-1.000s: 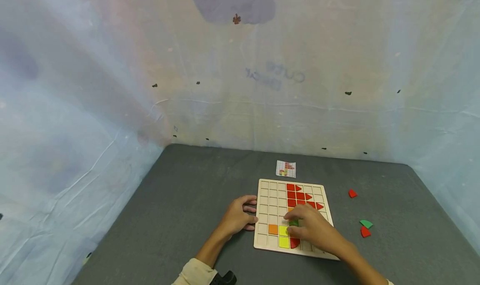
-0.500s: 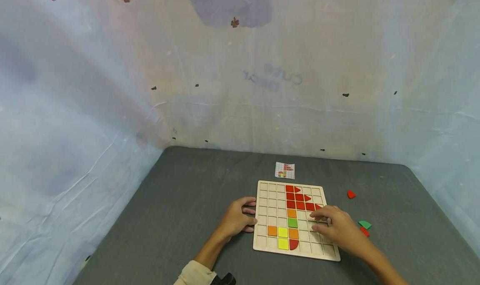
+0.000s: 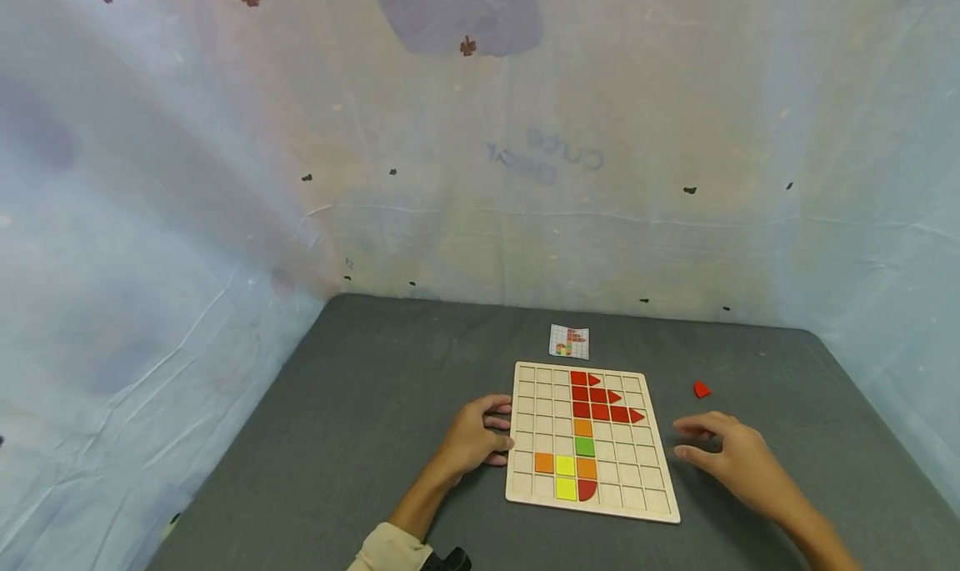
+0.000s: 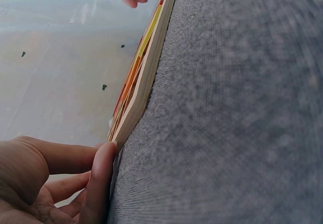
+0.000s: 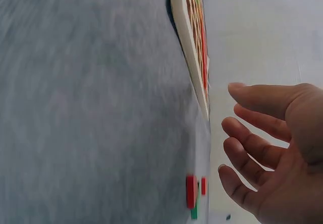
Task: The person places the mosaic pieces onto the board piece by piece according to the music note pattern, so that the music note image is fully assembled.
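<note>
A pale wooden grid board (image 3: 540, 425) lies on the table, with red squares and points, orange, green and yellow squares and a red rounded piece in its cells. My left hand (image 3: 474, 433) rests its thumb and fingertips against the board's left edge; the left wrist view has the thumb (image 4: 104, 171) touching that edge. Right of the board, my right hand (image 3: 738, 463) hovers above the table, fingers loosely bent and apart, holding nothing. Loose red (image 5: 191, 191) and green (image 5: 194, 213) pieces show below it in the right wrist view; the head view has them hidden behind the hand.
Behind the board lies a small printed card (image 3: 569, 342) with a coloured grid pattern. One loose red piece (image 3: 702, 389) is on the grey table (image 3: 390, 371) at the back right. A pale cloth sheet (image 3: 450, 179) hangs along the table's far side.
My right hand has moved right, from over the board to above the table beside it, uncovering the pieces in the grid. The left hand stays at the board's left edge.
</note>
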Motion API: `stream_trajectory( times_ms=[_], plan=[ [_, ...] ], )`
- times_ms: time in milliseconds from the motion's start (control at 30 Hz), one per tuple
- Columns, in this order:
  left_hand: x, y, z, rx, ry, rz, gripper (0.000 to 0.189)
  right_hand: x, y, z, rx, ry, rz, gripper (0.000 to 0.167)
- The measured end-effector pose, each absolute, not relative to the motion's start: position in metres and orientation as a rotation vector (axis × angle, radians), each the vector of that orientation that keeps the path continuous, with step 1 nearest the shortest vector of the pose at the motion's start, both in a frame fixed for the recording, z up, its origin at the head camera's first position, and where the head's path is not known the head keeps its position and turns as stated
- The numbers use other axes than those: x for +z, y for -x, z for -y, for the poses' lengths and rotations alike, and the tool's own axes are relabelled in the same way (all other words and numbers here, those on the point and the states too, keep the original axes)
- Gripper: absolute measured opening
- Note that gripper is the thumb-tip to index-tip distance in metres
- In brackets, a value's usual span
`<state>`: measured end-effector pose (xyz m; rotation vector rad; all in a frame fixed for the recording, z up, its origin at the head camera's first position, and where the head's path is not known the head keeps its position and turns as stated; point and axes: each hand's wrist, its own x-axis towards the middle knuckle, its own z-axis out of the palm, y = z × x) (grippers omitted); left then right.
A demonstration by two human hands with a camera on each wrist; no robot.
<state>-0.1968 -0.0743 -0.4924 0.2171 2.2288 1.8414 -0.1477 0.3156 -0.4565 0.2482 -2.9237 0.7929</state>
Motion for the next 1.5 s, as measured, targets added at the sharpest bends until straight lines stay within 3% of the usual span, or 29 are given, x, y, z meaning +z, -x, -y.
stream_trajectory(
  times_ms=[633, 1033, 1300, 1500],
  plan=[
    [-0.492, 0.198, 0.073, 1.811, -0.194, -2.254, 0.067, -0.465, 0.151, -0.373, 0.757, -0.061, 3.032, 0.05],
    [-0.491, 0.196, 0.073, 1.833, -0.199, -2.236, 0.068, -0.464, 0.149, -0.381, 0.779, -0.101, 3.083, 0.041],
    [-0.492, 0.196, 0.073, 1.845, -0.198, -2.236, 0.069, -0.465, 0.149, -0.382, 0.704, -0.233, 3.071, 0.045],
    [-0.492, 0.197, 0.073, 1.846, -0.195, -2.239, 0.069, -0.465, 0.151, -0.385, 0.722, -0.204, 3.133, 0.033]
  ],
)
